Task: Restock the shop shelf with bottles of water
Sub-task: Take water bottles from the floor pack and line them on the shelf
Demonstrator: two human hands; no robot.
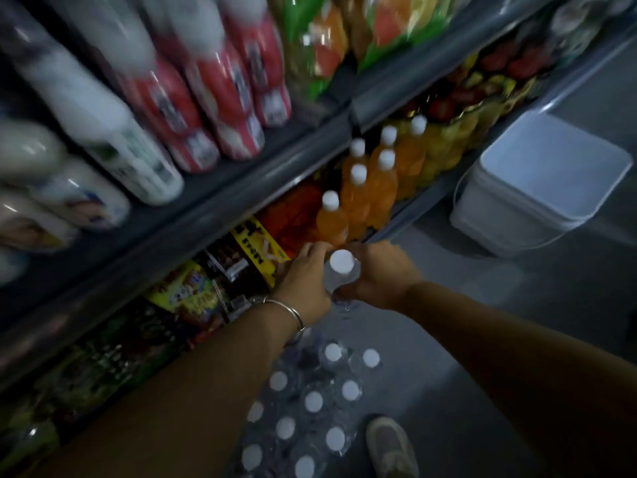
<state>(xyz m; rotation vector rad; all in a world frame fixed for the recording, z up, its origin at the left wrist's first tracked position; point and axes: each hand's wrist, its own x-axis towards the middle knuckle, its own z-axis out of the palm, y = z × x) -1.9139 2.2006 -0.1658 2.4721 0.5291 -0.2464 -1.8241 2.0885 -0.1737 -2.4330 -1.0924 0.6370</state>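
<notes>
While both hands meet at the low shelf edge [396, 222], the right hand [375, 277] grips a water bottle [339, 274] beside the orange drinks [358, 198]; the left hand [303, 277] touches it, fingers partly hidden, grip unclear, above the floor pack [310, 401]

Six orange drink bottles [358, 198], one white bucket [537, 188], one shoe [391, 446].

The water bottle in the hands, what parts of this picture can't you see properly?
Head view only:
- Water bottle: body hidden by the left hand and right hand.
- Top-shelf red and white bottles: motion blur, labels unreadable.
- Snack packets on the low shelf: too dark to read.
- Shoe: cut off by the bottom edge.
</notes>
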